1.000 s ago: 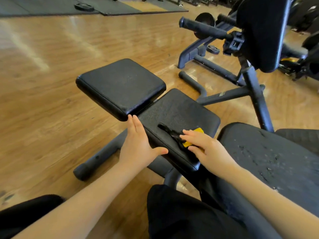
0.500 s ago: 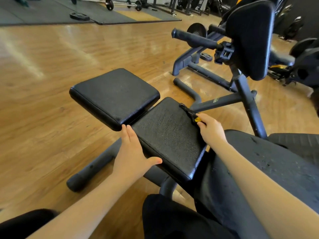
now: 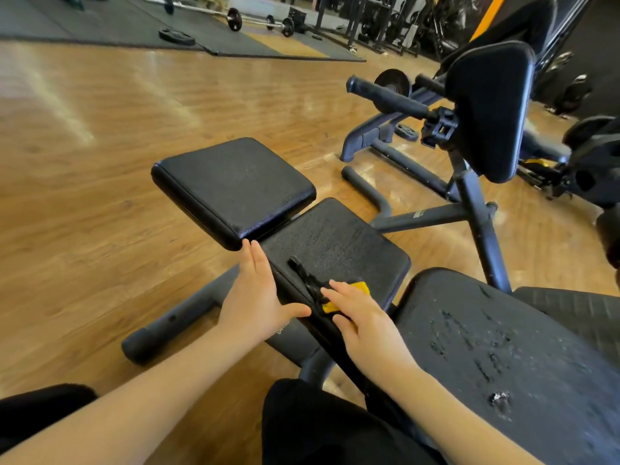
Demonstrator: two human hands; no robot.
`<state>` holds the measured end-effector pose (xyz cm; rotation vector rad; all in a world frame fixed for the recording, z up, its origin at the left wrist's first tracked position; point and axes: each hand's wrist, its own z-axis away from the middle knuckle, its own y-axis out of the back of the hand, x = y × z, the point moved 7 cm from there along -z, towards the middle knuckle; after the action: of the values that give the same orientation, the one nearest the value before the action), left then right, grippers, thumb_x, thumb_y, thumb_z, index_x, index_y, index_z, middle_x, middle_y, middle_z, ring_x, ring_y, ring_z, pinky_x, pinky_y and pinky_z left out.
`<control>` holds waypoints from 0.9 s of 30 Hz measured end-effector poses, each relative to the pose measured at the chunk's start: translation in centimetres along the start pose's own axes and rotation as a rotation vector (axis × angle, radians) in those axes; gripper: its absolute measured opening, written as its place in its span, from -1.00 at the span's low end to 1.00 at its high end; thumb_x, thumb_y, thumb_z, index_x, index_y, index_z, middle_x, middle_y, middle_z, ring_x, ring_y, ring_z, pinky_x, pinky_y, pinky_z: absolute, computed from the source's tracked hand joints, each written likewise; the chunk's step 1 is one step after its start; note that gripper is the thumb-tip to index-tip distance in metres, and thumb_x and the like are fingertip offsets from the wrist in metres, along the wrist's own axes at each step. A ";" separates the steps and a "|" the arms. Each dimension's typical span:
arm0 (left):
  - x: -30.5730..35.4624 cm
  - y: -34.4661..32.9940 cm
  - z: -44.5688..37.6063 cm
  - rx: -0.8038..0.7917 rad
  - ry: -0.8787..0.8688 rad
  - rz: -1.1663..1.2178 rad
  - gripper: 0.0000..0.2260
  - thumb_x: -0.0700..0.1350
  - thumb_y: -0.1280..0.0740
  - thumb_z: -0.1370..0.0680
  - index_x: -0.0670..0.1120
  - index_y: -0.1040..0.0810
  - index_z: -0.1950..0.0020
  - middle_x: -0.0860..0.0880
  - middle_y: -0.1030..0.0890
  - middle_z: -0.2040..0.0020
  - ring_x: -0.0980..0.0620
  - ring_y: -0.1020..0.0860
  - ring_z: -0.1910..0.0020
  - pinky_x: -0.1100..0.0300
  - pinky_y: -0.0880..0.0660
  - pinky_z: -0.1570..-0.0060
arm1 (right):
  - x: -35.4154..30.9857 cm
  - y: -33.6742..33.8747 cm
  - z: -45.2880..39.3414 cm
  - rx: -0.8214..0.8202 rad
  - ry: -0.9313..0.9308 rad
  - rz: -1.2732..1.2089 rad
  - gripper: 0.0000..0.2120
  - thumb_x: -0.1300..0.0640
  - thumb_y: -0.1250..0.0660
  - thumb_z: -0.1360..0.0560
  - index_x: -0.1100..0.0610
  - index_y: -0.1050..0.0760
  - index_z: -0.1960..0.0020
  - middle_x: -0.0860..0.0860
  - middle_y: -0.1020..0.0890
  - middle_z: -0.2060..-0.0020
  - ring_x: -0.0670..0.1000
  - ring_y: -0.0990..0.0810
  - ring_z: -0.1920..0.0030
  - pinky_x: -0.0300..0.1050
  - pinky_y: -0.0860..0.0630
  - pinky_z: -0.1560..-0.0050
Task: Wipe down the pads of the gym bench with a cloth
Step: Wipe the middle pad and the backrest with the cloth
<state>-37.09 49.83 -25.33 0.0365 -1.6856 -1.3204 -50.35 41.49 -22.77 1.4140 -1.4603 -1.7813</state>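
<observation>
Only the head view here, so that's all there is to go on. The person is partway through wiping the middle pad [image 3: 339,243] of the bench, with the cloth [image 3: 339,292], black with a yellow part, lying on that pad near its close left corner. The right hand [image 3: 364,325] sits flat on top of the cloth, fingers straight and slightly spread, pressing it down rather than gripping it, probably because a flat palm pushes more cloth against the vinyl on each pass. The left hand [image 3: 255,297] is on the pad's left edge, fingers straight and together along the side, thumb hooked out over the top edge. Looks like it's just bracing the pad, or the person, while the other hand scrubs.

Both forearms come in low from the bottom of the frame, reaching forward. The front pad [image 3: 235,186] is just past the left fingertips, and the big worn pad [image 3: 503,347] sits to the right, untouched by either hand. Can't tell which pads are already clean
</observation>
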 end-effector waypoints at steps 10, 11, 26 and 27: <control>-0.1 -0.1 -0.2 -0.045 -0.019 -0.006 0.16 0.25 -0.42 -0.33 -0.20 0.39 -0.46 -0.13 0.35 -0.50 -0.06 0.15 -0.51 0.12 -0.10 -0.41 | 8.0 3.8 -8.9 0.135 -0.243 -0.004 -0.63 0.27 -0.11 -0.57 0.09 -0.37 -0.35 0.01 -0.35 -0.41 0.01 -0.24 -0.44 -0.19 -0.12 -0.40; -0.1 -0.2 -0.1 -0.050 -0.021 -0.008 0.16 0.26 -0.42 -0.33 -0.20 0.39 -0.46 -0.14 0.35 -0.50 -0.06 0.15 -0.51 0.12 -0.09 -0.42 | 8.6 4.1 -9.6 0.156 -0.272 -0.010 -0.64 0.26 -0.11 -0.58 0.09 -0.37 -0.35 0.01 -0.34 -0.41 0.03 -0.25 -0.44 -0.16 -0.14 -0.40; -0.1 -0.2 -0.2 -0.033 -0.026 -0.018 0.16 0.26 -0.42 -0.32 -0.20 0.37 -0.46 -0.16 0.34 -0.50 -0.09 0.14 -0.51 0.10 -0.10 -0.42 | 6.1 3.2 -5.6 0.089 -0.246 -0.028 -0.62 0.22 -0.18 -0.56 0.05 -0.37 -0.36 -0.06 -0.34 -0.41 -0.05 -0.23 -0.44 -0.34 -0.07 -0.32; -0.2 -0.2 -0.2 -0.030 -0.024 -0.014 0.16 0.25 -0.43 -0.32 -0.19 0.37 -0.47 -0.15 0.34 -0.50 -0.09 0.12 -0.51 0.09 -0.12 -0.41 | 5.4 2.8 -4.6 0.068 -0.225 -0.046 -0.61 0.23 -0.19 -0.55 0.04 -0.36 -0.36 -0.06 -0.33 -0.41 -0.07 -0.22 -0.44 -0.37 -0.04 -0.31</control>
<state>-36.99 49.72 -25.59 0.0150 -1.6884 -1.3614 -49.04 34.01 -22.18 1.3238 -1.6269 -1.9898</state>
